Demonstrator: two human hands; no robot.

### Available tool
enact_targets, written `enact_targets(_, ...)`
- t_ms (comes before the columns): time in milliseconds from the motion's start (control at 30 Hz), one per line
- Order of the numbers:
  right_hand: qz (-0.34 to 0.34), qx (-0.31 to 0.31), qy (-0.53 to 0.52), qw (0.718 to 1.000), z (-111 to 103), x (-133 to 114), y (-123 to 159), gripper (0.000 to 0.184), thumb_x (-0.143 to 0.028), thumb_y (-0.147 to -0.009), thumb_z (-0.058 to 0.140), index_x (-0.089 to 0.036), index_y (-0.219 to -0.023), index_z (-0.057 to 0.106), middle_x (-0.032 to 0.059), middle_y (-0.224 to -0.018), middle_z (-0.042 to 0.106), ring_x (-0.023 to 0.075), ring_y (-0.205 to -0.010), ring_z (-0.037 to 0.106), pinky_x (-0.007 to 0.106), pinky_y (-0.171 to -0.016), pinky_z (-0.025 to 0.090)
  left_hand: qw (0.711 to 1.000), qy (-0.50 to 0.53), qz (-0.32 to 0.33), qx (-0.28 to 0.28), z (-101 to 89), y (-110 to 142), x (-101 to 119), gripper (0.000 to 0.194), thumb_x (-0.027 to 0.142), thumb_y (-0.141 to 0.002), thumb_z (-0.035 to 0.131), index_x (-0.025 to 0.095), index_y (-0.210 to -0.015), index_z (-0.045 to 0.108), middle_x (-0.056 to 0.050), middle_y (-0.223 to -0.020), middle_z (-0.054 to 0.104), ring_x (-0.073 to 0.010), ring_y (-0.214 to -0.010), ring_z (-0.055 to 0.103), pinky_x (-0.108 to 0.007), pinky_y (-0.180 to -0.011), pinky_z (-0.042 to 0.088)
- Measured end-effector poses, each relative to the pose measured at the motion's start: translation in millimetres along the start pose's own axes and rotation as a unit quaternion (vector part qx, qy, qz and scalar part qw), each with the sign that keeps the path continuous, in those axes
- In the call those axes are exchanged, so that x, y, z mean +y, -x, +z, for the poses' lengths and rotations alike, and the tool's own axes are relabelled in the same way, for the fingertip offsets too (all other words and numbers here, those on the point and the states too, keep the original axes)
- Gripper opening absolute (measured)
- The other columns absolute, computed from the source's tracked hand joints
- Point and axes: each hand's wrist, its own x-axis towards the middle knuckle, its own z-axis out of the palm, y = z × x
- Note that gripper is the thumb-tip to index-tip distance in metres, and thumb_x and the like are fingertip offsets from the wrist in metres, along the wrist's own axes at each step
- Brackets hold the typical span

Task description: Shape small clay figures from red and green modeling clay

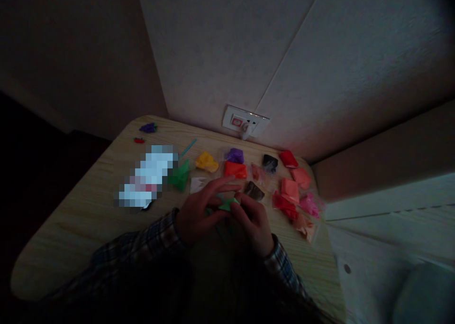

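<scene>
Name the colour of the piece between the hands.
The piece is light green, shown in the head view.

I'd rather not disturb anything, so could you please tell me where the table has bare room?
The table is barest at front left, between its edge, the pixelated screen and the left sleeve. A smaller patch lies between the right sleeve and the peach packet. Packets crowd the area beyond and right of the right hand.

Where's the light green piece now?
Below the head view's centre: the light green piece is between the left hand and right hand, left of the brown packet.
</scene>
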Motion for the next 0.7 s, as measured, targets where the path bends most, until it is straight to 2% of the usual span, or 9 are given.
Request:
enact_targets(67, -0.008, 0.015, 0.006, 1.000, -1, -2, 0, 0.032, -0.037, -0.087, 0.045, -0.019, -0.061, 0.045, -0.0037, -0.055, 0.040, 0.0107, -0.053, 0.039, 0.024, -0.049, 0.030, 0.997, -0.061, -0.016, 0.033, -2.9, -4, 0, 0.030, 0.028, -0.072, 0.067, 0.018, -0.099, 0.060, -0.005, -0.095, 0.067, -0.0154, -0.072, 0.062, -0.025, -0.064, 0.051)
enact_targets(100, -0.010, 0.019, 0.009, 1.000, -1, -2, 0, 0.032, -0.037, -0.087, 0.044, -0.019, -0.061, 0.044, -0.0036, -0.056, 0.039, 0.0108, -0.053, 0.039, 0.024, -0.049, 0.030, 0.995, -0.090, -0.017, 0.037, -4.3, -6, 0, 0.022, 0.031, -0.070, 0.069, 0.017, -0.085, 0.062, -0.003, -0.081, 0.066, -0.0136, -0.064, 0.058, -0.023, -0.058, 0.047)
enact_targets(167, -0.018, 0.021, 0.021, 0.999, -2, -2, 0, 0.032, -0.036, -0.088, 0.042, -0.020, -0.061, 0.044, -0.0033, -0.057, 0.039, 0.0112, -0.053, 0.039, 0.024, -0.049, 0.030, 0.994, -0.110, -0.018, 0.019, -6.1, -8, 1, 0.022, 0.036, -0.070, 0.067, 0.015, -0.071, 0.061, 0.000, -0.064, 0.059, -0.0118, -0.057, 0.052, -0.021, -0.053, 0.042)
enact_targets(300, -0.047, 0.034, 0.064, 0.996, 0, -4, 1, 0.031, -0.034, -0.090, 0.041, -0.020, -0.063, 0.045, -0.0021, -0.058, 0.042, 0.0125, -0.055, 0.042, 0.025, -0.051, 0.032, 0.997, -0.050, -0.056, -0.031, -7.5, -9, 1, 0.028, 0.042, -0.077, 0.058, 0.014, -0.071, 0.059, 0.003, -0.054, 0.051, -0.0092, -0.049, 0.047, -0.019, -0.046, 0.036)
enact_targets(467, -0.066, -0.012, 0.022, 0.998, -1, -5, 0, 0.035, -0.041, -0.092, 0.035, -0.019, -0.072, 0.054, 0.0000, -0.063, 0.049, 0.0139, -0.059, 0.047, 0.026, -0.053, 0.037, 0.992, 0.029, -0.122, -0.001, -11.0, -11, 2, 0.036, 0.044, -0.080, 0.050, 0.015, -0.059, 0.052, 0.004, -0.047, 0.047, -0.0071, -0.038, 0.043, -0.018, -0.038, 0.034)
enact_targets(567, -0.053, -0.050, -0.023, 0.997, -2, -1, -1, 0.037, -0.045, -0.093, 0.034, -0.020, -0.079, 0.058, -0.0002, -0.063, 0.048, 0.0136, -0.059, 0.046, 0.026, -0.053, 0.038, 0.994, 0.031, -0.100, 0.015, -12.7, -12, 3, 0.035, 0.043, -0.080, 0.051, 0.015, -0.059, 0.052, 0.003, -0.049, 0.048, -0.0071, -0.039, 0.044, -0.018, -0.038, 0.034)
enact_targets(700, -0.021, -0.057, -0.044, 0.997, -1, 4, -3, 0.034, -0.043, -0.091, 0.041, -0.020, -0.072, 0.058, -0.0021, -0.059, 0.046, 0.0119, -0.055, 0.043, 0.024, -0.051, 0.036, 0.998, -0.013, -0.053, -0.004, -11.8, -11, 4, 0.032, 0.035, -0.086, 0.043, 0.016, -0.061, 0.051, 0.003, -0.051, 0.048, -0.0081, -0.044, 0.044, -0.019, -0.043, 0.035)
